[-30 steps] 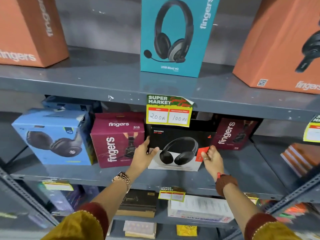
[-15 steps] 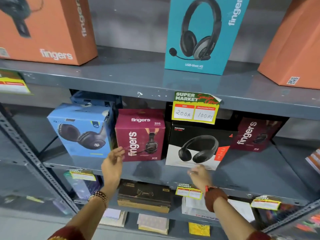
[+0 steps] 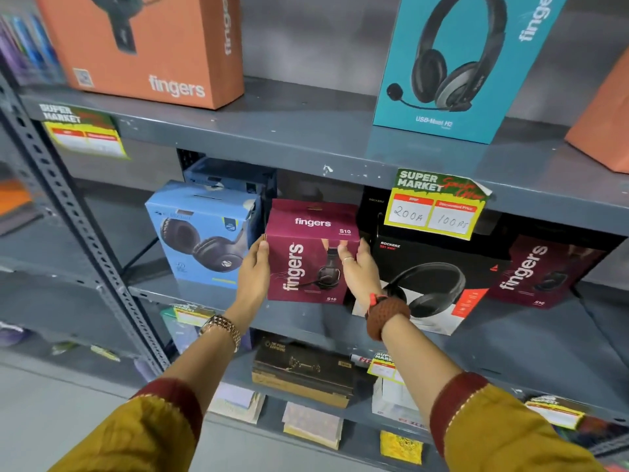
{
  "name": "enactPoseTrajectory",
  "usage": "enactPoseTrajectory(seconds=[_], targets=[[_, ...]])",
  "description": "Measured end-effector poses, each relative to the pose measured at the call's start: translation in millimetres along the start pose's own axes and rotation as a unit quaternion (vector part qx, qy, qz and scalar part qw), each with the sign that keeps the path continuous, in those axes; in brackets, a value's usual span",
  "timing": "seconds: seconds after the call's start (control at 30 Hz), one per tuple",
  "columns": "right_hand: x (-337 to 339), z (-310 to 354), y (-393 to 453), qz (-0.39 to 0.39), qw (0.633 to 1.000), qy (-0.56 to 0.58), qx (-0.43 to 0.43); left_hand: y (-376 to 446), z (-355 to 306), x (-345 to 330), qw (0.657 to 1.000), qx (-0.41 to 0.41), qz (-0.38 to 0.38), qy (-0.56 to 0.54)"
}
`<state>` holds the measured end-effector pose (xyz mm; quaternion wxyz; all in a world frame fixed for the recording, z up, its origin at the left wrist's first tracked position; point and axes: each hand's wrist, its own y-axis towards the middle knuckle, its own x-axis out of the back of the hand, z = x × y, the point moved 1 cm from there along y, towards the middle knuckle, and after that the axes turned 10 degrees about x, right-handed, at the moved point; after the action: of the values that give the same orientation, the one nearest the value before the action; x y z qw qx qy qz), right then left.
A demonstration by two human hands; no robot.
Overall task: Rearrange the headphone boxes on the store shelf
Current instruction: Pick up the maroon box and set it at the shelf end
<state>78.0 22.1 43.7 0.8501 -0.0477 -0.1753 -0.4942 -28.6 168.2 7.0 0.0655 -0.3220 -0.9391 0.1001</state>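
Observation:
A maroon "fingers S10" headphone box (image 3: 306, 253) stands on the middle grey shelf (image 3: 306, 318). My left hand (image 3: 253, 270) presses its left side and my right hand (image 3: 357, 267) grips its right side, so both hold the box. Left of it stands a light blue headphone box (image 3: 200, 233). To its right sits a black and white Rockerz box (image 3: 432, 281), then a second maroon "fingers" box (image 3: 544, 270) farther back. On the upper shelf stand an orange box (image 3: 146, 46) and a teal headset box (image 3: 456, 63).
A yellow price tag (image 3: 435, 209) hangs from the upper shelf edge above the black box. Another orange box (image 3: 602, 124) shows at the far right. The slotted upright (image 3: 68, 212) runs down the left. Flat packs and a dark box (image 3: 303, 369) lie on the lower shelf.
Both hands have risen from below the shelf edge and closed on the sides of the maroon S10 box. A second ago they were on the black Rockerz box. The view has shifted left.

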Motion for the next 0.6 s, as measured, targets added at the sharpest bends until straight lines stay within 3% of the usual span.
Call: enactPoseTrajectory(seconds=[0.13, 0.37, 0.5, 0.6], targets=[[3.4, -3.2, -14.3, 0.006, 0.999, 0.034, 0.026, -19.4, 0.0, 4.4, 0.999, 0.019, -0.025, -0.042], [32.1, -11.1, -72.7, 0.034, 0.994, 0.083, 0.066, -109.0, 6.6, 10.3, 0.988, -0.023, -0.084, -0.131], [75.2, -21.4, -118.0, 0.043, 0.987, 0.119, 0.097, -173.0, 19.5, -13.4, 0.979, 0.002, -0.139, -0.149], [121.1, -43.4, -151.5, 0.044, 0.984, 0.136, 0.108, -220.4, 40.8, -45.2, 0.975, -0.026, -0.177, -0.129]])
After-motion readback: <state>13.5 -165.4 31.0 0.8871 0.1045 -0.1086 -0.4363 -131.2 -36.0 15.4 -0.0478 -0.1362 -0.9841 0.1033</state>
